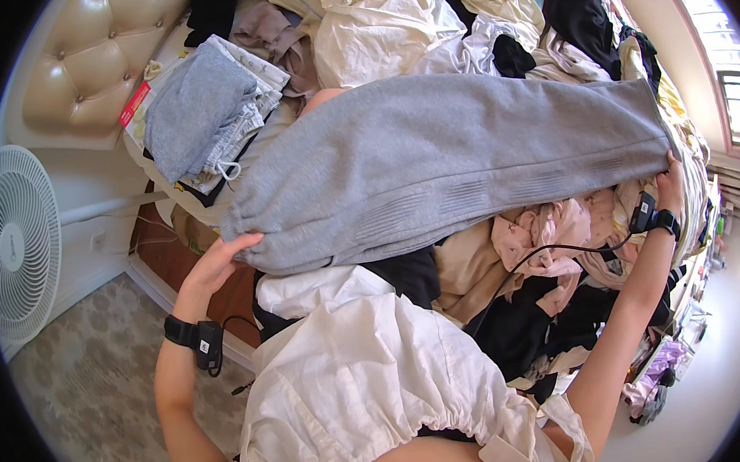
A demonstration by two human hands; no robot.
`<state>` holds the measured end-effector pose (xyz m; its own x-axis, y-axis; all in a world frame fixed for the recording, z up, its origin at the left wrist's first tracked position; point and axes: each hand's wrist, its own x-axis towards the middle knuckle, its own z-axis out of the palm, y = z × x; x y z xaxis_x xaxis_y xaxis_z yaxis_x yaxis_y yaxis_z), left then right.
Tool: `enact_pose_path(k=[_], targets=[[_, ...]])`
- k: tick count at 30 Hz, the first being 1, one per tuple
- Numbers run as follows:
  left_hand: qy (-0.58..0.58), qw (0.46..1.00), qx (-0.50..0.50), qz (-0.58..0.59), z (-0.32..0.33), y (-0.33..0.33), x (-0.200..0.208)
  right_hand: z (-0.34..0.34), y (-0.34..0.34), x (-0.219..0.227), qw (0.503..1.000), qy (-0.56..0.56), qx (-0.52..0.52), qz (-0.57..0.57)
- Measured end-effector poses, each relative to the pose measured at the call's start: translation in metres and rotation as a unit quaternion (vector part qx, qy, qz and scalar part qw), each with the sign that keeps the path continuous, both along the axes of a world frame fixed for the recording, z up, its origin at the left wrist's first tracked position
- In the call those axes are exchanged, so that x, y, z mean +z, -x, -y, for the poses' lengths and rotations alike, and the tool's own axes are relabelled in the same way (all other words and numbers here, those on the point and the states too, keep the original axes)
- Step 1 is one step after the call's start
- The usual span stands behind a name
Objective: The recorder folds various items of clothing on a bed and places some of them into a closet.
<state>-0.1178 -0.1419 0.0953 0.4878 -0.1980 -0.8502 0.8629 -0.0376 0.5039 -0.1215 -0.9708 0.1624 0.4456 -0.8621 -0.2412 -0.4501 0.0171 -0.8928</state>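
Observation:
A pair of grey sweatpants (433,158) is stretched sideways between my hands, folded lengthwise, with ribbed stitching along the near edge. My left hand (228,256) pinches the gathered end at the left, thumb on top. At the right my right hand (669,183) grips the lower corner of the wide, straight end; its fingers are partly hidden behind the cloth. Beneath and beyond the sweatpants lies a heap of clothes, including a pink printed garment (546,236) and black pieces (514,328).
A stack of folded clothes with a grey garment (199,114) on top sits at the far left, by a tufted headboard (92,61). A white fan (21,242) stands at the left. Cables run from the wrist straps (196,339). Cream fabric (381,24) is piled at the back.

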Motion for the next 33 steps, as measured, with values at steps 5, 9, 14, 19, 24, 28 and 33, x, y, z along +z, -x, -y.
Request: enact_pose_path(k=[5,9,14,19,24,28,33], targets=[[-0.011,0.984,0.022,0.175,-0.001,-0.054,0.019,0.053,-0.002,0.022,0.972,-0.102,-0.027,0.209],[-0.033,0.954,0.030,0.298,-0.009,-0.112,0.068,0.041,0.037,0.053,0.969,-0.101,-0.048,0.221],[-0.026,0.962,0.024,0.272,-0.023,-0.134,0.075,-0.066,0.162,0.061,0.935,0.290,0.195,0.054],[0.025,0.980,-0.067,0.187,-0.016,-0.140,0.010,-0.027,0.276,-0.004,0.988,-0.066,-0.015,0.142],[0.039,0.979,-0.185,0.077,-0.012,-0.134,-0.023,-0.055,0.317,-0.078,0.991,-0.006,-0.107,0.083],[0.080,0.976,-0.188,0.074,-0.016,-0.129,-0.028,-0.044,0.324,-0.097,0.926,-0.200,-0.172,0.269],[0.110,0.981,-0.142,0.076,-0.031,-0.111,-0.050,-0.094,0.301,-0.062,0.900,-0.276,-0.164,0.297]])
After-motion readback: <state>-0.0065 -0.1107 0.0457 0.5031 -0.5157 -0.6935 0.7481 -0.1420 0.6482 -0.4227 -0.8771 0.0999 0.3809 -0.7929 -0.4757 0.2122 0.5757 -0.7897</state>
